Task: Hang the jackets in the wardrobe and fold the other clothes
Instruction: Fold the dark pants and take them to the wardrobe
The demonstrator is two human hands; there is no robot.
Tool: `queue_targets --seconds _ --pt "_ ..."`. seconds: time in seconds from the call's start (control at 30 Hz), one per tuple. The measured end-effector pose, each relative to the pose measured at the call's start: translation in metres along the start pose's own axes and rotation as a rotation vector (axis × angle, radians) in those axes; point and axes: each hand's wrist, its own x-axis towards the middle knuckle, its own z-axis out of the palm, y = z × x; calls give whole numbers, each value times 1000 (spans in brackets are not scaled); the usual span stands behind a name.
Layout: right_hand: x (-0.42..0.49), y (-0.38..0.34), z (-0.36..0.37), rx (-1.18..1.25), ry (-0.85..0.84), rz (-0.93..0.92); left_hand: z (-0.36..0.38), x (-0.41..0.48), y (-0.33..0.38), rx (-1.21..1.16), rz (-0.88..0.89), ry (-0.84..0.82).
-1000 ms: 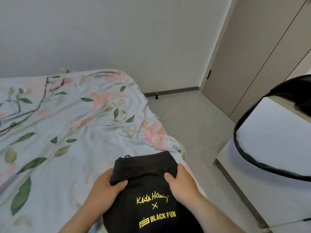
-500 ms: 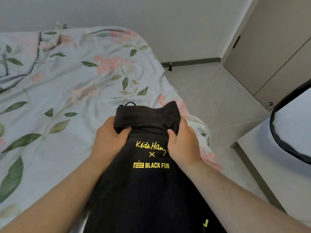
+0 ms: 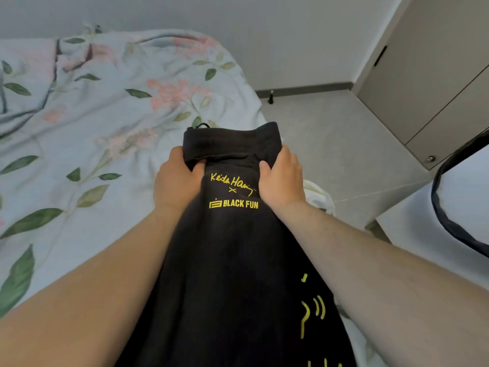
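Soft black garment (image 3: 232, 260) with yellow print, ribbed band gripped by left hand (image 3: 176, 181) and right hand (image 3: 281, 181) above floral bedsheet (image 3: 92, 133).

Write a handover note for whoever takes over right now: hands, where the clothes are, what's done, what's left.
Left hand and right hand: each grips the top edge of the black garment, one per side.
It stretches from the hands toward the camera, over the floral bed edge.
Done: nothing folded or hung in view.
Left: fold or hang it; beige doors are shut.
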Motion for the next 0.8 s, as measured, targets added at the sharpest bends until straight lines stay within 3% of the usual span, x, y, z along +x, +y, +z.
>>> queue_targets --seconds 0.17,0.33,0.57,0.8 --pt "-95 19 -52 -104 105 -209 -2 3 1 14 30 -12" --pt "-218 49 -51 -129 -182 -202 1 7 -4 56 51 7" --pt "-227 63 -34 -260 -154 -241 -11 -9 9 -18 8 -42" --pt "-220 63 -35 -257 -220 -232 -79 -114 -13 -250 -207 -52"
